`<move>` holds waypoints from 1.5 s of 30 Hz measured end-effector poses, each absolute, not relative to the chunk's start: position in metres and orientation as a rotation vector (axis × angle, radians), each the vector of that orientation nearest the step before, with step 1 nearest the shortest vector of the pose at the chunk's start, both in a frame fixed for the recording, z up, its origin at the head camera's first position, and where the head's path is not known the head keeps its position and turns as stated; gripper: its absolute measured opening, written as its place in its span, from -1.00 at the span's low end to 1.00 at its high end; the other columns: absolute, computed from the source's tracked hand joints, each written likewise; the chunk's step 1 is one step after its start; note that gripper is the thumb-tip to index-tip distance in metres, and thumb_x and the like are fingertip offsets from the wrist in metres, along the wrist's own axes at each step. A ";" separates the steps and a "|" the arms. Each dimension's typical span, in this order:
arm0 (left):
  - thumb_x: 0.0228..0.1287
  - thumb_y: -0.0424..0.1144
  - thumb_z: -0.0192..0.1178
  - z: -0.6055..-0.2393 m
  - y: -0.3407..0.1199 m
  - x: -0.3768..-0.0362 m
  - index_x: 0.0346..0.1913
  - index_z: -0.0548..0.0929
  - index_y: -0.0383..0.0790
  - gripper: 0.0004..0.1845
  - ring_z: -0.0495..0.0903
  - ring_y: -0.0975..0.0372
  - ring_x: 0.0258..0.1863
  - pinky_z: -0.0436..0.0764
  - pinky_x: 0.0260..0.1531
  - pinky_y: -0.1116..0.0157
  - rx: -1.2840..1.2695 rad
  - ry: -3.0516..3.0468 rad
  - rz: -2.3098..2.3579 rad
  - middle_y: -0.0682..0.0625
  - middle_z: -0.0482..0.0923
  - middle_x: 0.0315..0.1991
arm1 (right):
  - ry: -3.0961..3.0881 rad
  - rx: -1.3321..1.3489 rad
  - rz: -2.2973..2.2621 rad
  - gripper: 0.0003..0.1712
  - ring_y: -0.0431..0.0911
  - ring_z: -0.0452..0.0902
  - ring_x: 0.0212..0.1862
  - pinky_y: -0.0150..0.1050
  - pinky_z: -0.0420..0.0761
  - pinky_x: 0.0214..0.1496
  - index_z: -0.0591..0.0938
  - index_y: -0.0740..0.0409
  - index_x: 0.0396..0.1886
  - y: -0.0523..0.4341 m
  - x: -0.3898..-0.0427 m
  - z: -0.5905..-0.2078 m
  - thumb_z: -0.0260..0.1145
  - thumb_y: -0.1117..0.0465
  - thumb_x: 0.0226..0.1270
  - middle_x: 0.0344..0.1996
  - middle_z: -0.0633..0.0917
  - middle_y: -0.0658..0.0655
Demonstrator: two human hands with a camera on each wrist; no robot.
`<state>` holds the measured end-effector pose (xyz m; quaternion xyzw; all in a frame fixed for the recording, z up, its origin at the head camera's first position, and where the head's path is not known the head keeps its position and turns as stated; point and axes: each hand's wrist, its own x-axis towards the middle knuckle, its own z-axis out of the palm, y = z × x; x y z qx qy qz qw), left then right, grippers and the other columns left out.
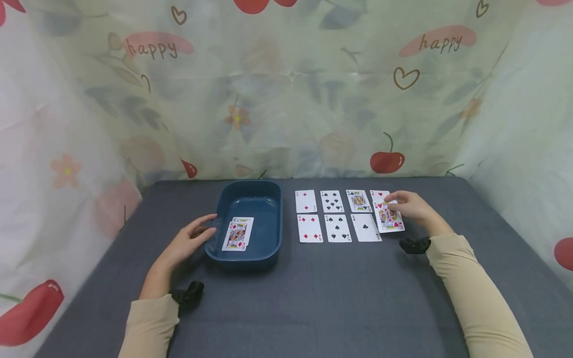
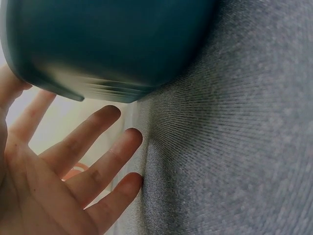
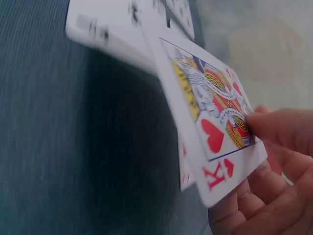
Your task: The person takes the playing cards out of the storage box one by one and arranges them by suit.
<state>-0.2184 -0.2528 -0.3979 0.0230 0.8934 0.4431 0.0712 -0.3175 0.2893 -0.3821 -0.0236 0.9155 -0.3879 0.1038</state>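
Playing cards lie face up in two rows on the dark grey table (image 1: 313, 298). My right hand (image 1: 409, 205) pinches a king of hearts (image 1: 388, 218) at the right end of the rows; thumb on its face, fingers beneath, as the right wrist view shows (image 3: 215, 122). The card is tilted up off the cloth. My left hand (image 1: 190, 241) rests open against the left side of a blue tray (image 1: 264, 256), fingers straight (image 2: 93, 147). Inside the tray lie two cards (image 1: 237, 233), a red face card on top.
The row cards include a four of diamonds (image 1: 310, 228), a five of spades (image 1: 337, 228), an ace of clubs (image 1: 365, 227) and a face card (image 1: 358, 200). A printed cloth backdrop (image 1: 286, 89) surrounds the table on three sides.
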 end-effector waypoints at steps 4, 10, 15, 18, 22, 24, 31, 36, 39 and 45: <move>0.36 0.11 -0.03 -0.398 -0.253 -0.219 0.42 0.15 0.05 -0.37 0.18 -0.16 0.38 0.24 0.26 -0.19 0.067 2.684 1.329 -0.23 0.07 0.44 | 2.706 -0.100 -1.067 -0.60 0.21 0.30 0.10 0.04 0.42 0.04 0.44 0.40 0.07 0.302 -0.315 -0.385 0.12 0.23 0.33 0.15 0.38 0.47; 0.36 0.12 -0.03 -0.398 -0.253 -0.218 0.42 0.15 0.06 -0.38 0.18 -0.16 0.38 0.23 0.26 -0.20 0.065 2.684 1.329 -0.24 0.08 0.44 | 2.732 -0.145 -0.947 -0.63 0.03 0.38 -0.17 -0.31 0.35 -0.27 0.49 0.41 -0.01 0.307 -0.314 -0.391 0.17 0.25 0.27 -0.13 0.52 0.37; 0.36 0.12 -0.03 -0.398 -0.253 -0.218 0.42 0.16 0.05 -0.37 0.18 -0.16 0.37 0.23 0.26 -0.20 0.079 2.678 1.344 -0.24 0.10 0.43 | 2.781 -0.133 -0.873 -0.60 0.11 0.36 -0.13 -0.29 0.35 -0.26 0.50 0.38 -0.02 0.307 -0.315 -0.396 0.23 0.21 0.22 -0.13 0.49 0.40; 0.36 0.11 -0.03 -0.398 -0.254 -0.218 0.42 0.16 0.05 -0.38 0.19 -0.16 0.37 0.23 0.26 -0.20 0.086 2.678 1.348 -0.24 0.10 0.43 | 2.807 -0.125 -0.861 -0.59 0.13 0.39 -0.14 -0.25 0.38 -0.27 0.49 0.38 -0.04 0.307 -0.316 -0.397 0.26 0.20 0.19 -0.14 0.49 0.43; 0.37 0.11 -0.04 -0.398 -0.254 -0.217 0.42 0.15 0.04 -0.38 0.18 -0.17 0.37 0.23 0.26 -0.20 0.086 2.676 1.348 -0.25 0.10 0.43 | 2.835 -0.115 -0.832 -0.59 0.12 0.43 -0.18 -0.25 0.40 -0.29 0.50 0.39 -0.10 0.305 -0.315 -0.397 0.30 0.19 0.15 -0.16 0.52 0.44; 0.37 0.10 -0.04 -0.398 -0.254 -0.217 0.42 0.15 0.04 -0.38 0.18 -0.17 0.37 0.22 0.26 -0.20 0.085 2.674 1.349 -0.24 0.10 0.43 | 2.855 -0.113 -0.812 -0.59 0.08 0.43 -0.22 -0.27 0.38 -0.33 0.50 0.40 -0.14 0.304 -0.314 -0.397 0.32 0.18 0.12 -0.23 0.55 0.40; 0.38 0.09 -0.04 -0.397 -0.252 -0.217 0.42 0.15 0.05 -0.39 0.17 -0.17 0.38 0.22 0.26 -0.21 0.075 2.674 1.343 -0.24 0.08 0.44 | 2.922 -0.066 -0.772 -0.60 -0.02 0.41 -0.35 -0.33 0.32 -0.41 0.50 0.40 -0.23 0.300 -0.312 -0.399 0.37 0.17 0.07 -0.44 0.53 0.21; 0.38 0.09 -0.04 -0.397 -0.252 -0.217 0.42 0.15 0.05 -0.39 0.17 -0.17 0.38 0.22 0.26 -0.20 0.071 2.673 1.342 -0.23 0.07 0.44 | 2.930 -0.071 -0.767 -0.55 0.02 0.42 -0.30 -0.32 0.33 -0.39 0.51 0.41 -0.18 0.296 -0.310 -0.395 0.36 0.13 0.09 -0.37 0.54 0.26; 0.38 0.08 -0.03 -0.397 -0.252 -0.217 0.42 0.16 0.04 -0.39 0.18 -0.17 0.37 0.22 0.26 -0.20 0.073 2.675 1.347 -0.24 0.09 0.43 | 2.929 -0.114 -0.789 -0.53 0.02 0.43 -0.29 -0.32 0.36 -0.39 0.51 0.42 -0.14 0.288 -0.309 -0.390 0.34 0.12 0.11 -0.32 0.54 0.31; 0.37 0.10 -0.03 -0.397 -0.252 -0.217 0.42 0.15 0.04 -0.38 0.18 -0.17 0.37 0.22 0.26 -0.21 0.064 2.671 1.348 -0.24 0.10 0.43 | 2.916 -0.202 -0.922 -0.59 -0.01 0.51 -0.29 -0.37 0.43 -0.42 0.53 0.40 -0.10 0.260 -0.312 -0.382 0.29 0.16 0.18 -0.23 0.60 0.37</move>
